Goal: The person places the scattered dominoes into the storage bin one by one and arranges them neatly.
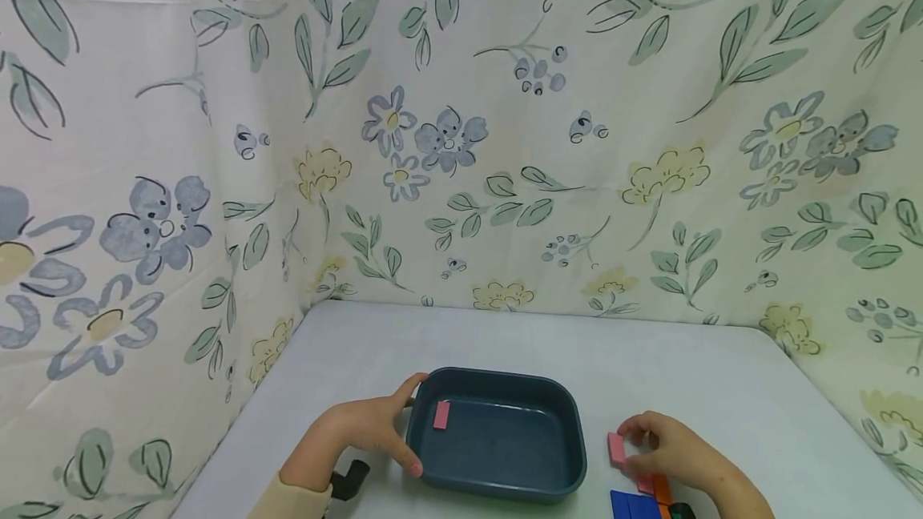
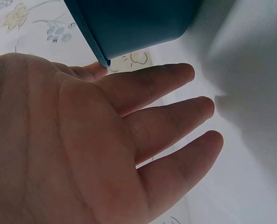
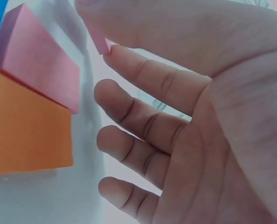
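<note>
A dark teal tray (image 1: pixel 505 448) stands on the white table with one small pink block (image 1: pixel 441 415) lying inside near its left end. My left hand (image 1: pixel 370 423) is at the tray's left side, thumb and index finger spread along the rim; the left wrist view shows its other fingers (image 2: pixel 171 116) extended below the tray wall. To the right of the tray, my right hand (image 1: pixel 674 448) pinches another pink block (image 1: pixel 615 449) between thumb and index finger. The remaining fingers (image 3: pixel 115 142) are loosely bent and hold nothing.
Beside my right hand lie a further pink block (image 3: pixel 40 60), orange blocks (image 3: pixel 31 126) and blue blocks (image 1: pixel 634 505), partly cut off by the head view's lower edge. Floral cloth (image 1: pixel 447 263) hangs behind and beside the white table (image 1: pixel 649 359).
</note>
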Motion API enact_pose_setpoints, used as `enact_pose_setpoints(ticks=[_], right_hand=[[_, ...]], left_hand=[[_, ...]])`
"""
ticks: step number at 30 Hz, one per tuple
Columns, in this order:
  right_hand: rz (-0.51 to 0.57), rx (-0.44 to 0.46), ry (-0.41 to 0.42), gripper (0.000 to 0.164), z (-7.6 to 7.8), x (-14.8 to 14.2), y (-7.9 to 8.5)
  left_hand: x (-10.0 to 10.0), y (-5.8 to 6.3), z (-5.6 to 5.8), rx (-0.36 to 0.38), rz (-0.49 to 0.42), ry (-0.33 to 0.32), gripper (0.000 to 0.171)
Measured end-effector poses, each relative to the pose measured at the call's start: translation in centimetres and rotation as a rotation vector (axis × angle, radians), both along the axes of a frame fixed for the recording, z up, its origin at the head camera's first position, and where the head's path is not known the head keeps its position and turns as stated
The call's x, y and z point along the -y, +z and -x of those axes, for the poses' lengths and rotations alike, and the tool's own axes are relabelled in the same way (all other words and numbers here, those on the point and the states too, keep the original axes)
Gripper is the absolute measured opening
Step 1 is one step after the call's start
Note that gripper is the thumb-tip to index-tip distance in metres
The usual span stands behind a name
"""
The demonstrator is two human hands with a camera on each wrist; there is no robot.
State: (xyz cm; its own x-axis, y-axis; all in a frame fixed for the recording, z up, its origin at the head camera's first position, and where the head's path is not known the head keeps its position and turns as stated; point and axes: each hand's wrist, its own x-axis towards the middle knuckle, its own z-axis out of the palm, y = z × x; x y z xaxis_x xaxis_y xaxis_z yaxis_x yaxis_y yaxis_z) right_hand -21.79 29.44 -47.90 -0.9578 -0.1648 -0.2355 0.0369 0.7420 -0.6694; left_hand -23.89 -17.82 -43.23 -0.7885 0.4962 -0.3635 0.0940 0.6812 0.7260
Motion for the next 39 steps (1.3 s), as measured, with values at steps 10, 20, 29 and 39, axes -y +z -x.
enact_pose_setpoints(ticks=[10,20,29,39], right_hand=[[0.038,-0.106,0.035,0.045,-0.6,0.1,2.4],[0.067,-0.227,0.081,0.044,-1.6,1.4,4.7],[0.075,-0.263,0.121,0.042,-2.6,3.3,7.0],[0.107,-0.297,0.174,0.039,-2.5,5.7,7.7]], left_hand=[[-0.1,0.1,-0.1,-0.01,0.015,0.008,0.13],[-0.1,0.1,-0.1,-0.018,0.008,-0.003,0.13],[0.0,0.0,0.0,0.003,-0.03,-0.015,0.128],[0.0,0.3,-0.2,-0.005,-0.014,-0.001,0.129]])
